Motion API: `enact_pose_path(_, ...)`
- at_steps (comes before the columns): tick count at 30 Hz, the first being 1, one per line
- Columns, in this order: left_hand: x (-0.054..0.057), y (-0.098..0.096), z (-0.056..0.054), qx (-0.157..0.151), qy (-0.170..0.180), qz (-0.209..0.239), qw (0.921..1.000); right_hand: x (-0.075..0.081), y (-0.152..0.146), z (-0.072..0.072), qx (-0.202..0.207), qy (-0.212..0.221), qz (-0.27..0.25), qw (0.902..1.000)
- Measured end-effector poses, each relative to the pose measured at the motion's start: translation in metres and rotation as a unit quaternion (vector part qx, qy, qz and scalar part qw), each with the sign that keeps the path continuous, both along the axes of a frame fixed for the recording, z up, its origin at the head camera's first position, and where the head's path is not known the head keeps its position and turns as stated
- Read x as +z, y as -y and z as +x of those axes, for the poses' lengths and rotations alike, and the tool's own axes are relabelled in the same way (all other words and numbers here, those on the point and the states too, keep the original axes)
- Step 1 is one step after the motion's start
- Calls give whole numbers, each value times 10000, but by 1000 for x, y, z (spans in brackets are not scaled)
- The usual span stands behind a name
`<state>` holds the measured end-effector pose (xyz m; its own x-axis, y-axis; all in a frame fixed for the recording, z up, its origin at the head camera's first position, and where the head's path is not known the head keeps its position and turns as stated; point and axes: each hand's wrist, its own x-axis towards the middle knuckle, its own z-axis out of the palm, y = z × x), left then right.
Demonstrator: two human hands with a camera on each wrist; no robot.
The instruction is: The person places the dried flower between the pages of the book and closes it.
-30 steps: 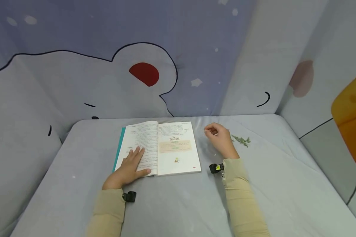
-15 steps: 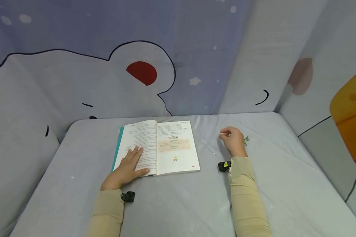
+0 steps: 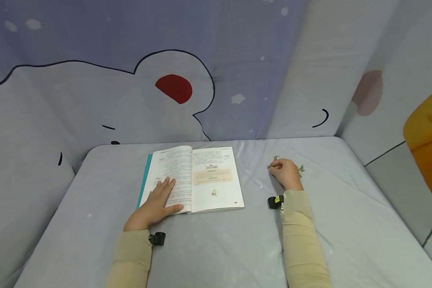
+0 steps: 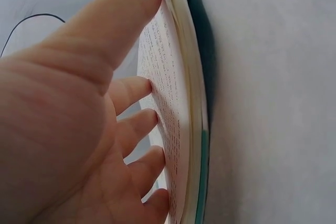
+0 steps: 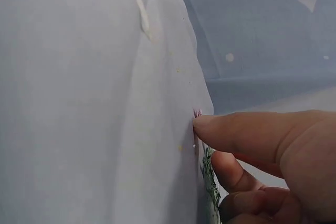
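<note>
An open book with a teal cover edge lies on the cloth-covered table. My left hand rests spread on its left page; in the left wrist view the fingertips touch the text and the thumb lies at the page edge. To the right of the book, my right hand is down at the table. Its thumb and finger pinch a small sprig with a purple tip, mostly covered by the thumb. Green leafy sprigs lie beside those fingers, and more leaves show past the hand.
Pale crumbs and a white scrap lie on the grey-white tablecloth. Printed fabric walls rise behind the table and at both sides. An orange printed shape is on the right wall.
My right hand has moved right, away from the book, then lowered and closed its fingertips on the small sprig. The left hand has stayed on the page.
</note>
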<state>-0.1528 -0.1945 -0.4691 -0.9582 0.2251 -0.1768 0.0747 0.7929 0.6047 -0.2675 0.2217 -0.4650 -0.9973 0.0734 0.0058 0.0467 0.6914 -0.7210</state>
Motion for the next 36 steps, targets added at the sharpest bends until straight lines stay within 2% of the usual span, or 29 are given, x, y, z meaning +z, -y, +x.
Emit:
enact_pose_path(5,2,-3,-2,47,32,-29,10000,-3,-4,-4,69,-15,-22,10000)
enact_pose_path(9,4,-4,-2,63,33,2,10000,-4,-4,-7,-30,13,81,10000)
enact_pose_path(23,1,-4,-3,-2,-66,-60,10000,-4,-3,-10,-11,-35,191,9998)
enact_pose_path(36,0,-2,-3,84,-36,-75,9999,3,1,-9,58,143,212,9997)
